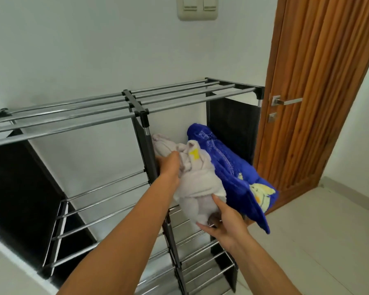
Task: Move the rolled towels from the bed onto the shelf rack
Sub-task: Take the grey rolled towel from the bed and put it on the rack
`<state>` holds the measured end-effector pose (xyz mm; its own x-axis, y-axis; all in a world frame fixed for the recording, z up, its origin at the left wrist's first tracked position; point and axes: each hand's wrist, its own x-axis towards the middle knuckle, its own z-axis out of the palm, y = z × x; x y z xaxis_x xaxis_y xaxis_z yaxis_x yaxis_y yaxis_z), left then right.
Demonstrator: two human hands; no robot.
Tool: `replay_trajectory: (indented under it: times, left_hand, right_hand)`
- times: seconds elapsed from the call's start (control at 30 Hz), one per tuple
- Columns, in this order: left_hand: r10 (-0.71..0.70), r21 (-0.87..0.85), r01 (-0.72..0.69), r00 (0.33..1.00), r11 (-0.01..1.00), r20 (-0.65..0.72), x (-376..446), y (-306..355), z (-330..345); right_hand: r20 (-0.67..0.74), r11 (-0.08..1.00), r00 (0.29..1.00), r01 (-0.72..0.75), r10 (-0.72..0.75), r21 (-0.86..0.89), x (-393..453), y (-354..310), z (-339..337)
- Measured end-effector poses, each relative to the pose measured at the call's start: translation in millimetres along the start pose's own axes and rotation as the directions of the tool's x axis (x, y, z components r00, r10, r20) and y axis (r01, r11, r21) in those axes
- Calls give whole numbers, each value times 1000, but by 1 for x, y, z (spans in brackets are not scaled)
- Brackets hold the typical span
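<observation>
A pale lilac rolled towel [197, 184] lies in the right-hand compartment of the black and chrome shelf rack [136, 105], on an upper tier of bars. My left hand [169, 165] grips its far top end beside the rack's middle post. My right hand [224, 224] cups its near lower end from below. A blue rolled towel [230, 167] with a yellow cartoon patch leans right beside it in the same compartment, its loose corner hanging over the front. The bed is out of view.
The rack stands against a white wall, with black fabric side panels [234, 124] and bare bar shelves [107, 201] on the left. A wooden door [320, 103] with a metal handle stands to the right. A light switch plate [197, 7] is on the wall above.
</observation>
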<state>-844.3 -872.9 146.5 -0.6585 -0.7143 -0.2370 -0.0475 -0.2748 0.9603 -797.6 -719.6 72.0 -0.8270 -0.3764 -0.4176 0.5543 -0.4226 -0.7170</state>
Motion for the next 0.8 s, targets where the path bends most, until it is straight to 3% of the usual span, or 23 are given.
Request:
replay_trajectory:
  times: [0.13, 0.23, 0.33, 0.4, 0.5, 0.6, 0.7, 0.8]
  left_hand:
    - [-46, 155, 35, 997, 987, 65, 11, -8, 0]
    - [-37, 177, 28, 998, 984, 51, 13, -9, 0]
    - [49, 276, -56, 998, 960, 30, 10, -9, 7]
    - [181, 380, -180, 983, 907, 34, 2, -7, 12]
    - [416, 387, -424, 903, 819, 109, -19, -7, 18]
    - [587, 255, -630, 777, 734, 229, -47, -19, 27]
    - [571, 111, -669, 700, 735, 429, -82, -47, 45]
    - [369, 167, -618, 641, 768, 673, -111, -98, 75]
  right_hand:
    - [8, 984, 1000, 29, -28, -174, 22, 4, 17]
    - [26, 958, 999, 45, -39, -285, 28, -1, 14]
    - [18, 943, 999, 38, -34, -330, 29, -2, 3]
    - [5, 933, 999, 38, -39, -357, 29, 1, -3]
    - [-20, 899, 999, 28, -41, -437, 23, 3, -15]
    - [-22, 878, 999, 31, -48, -477, 7, 0, -38]
    - [-82, 828, 989, 57, -123, -558, -19, -1, -77]
    - [-231, 787, 950, 24, -210, -617, -55, 7, -135]
